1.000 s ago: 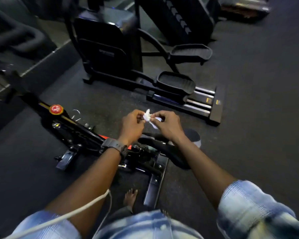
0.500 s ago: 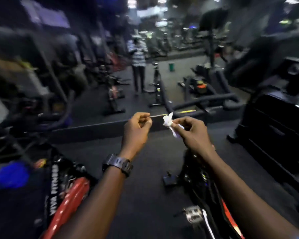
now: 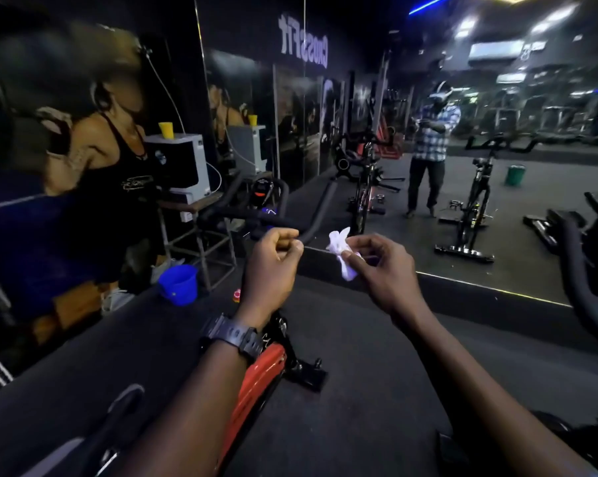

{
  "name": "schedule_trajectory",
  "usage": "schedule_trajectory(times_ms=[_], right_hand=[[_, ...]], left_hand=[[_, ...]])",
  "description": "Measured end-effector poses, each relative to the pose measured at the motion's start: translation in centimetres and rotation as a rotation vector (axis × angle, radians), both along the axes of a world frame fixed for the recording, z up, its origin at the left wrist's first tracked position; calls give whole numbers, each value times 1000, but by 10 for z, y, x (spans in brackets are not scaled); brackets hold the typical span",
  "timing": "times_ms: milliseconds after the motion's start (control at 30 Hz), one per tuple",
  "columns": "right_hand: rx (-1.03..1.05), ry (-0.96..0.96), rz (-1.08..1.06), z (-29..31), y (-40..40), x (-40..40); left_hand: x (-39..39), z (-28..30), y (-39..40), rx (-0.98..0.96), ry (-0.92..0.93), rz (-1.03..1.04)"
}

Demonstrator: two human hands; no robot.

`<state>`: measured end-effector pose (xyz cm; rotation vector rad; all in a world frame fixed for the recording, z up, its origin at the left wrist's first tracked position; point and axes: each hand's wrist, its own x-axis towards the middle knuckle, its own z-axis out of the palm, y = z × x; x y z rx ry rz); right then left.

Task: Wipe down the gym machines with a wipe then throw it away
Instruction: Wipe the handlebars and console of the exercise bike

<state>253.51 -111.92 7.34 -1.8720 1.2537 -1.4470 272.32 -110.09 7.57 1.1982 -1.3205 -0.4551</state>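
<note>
Head view: my right hand pinches the crumpled white wipe between thumb and fingertips, held up at chest height above the dark floor. My left hand sits just beside it, apart from the wipe, fingers curled into a loose fist around nothing I can see, watch on the wrist. Red-framed exercise bike lies below my forearms, its black handlebar behind the hands. Blue bucket sits left on the floor.

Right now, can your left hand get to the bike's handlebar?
Probably yes: the left hand, curled and holding nothing visible, is raised just before the black handlebar, with nothing between; the right hand pinches the wipe.
</note>
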Motion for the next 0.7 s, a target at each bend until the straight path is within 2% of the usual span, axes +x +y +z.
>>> schedule_trajectory(times_ms=[233,700], right_hand=[[13,94,-12,-5,-78,38],[75,165,-21,-32,-316,12]], left_hand=[[20,-11,-74,45,-2,-8],[-2,-34,-297,183,-60,68]])
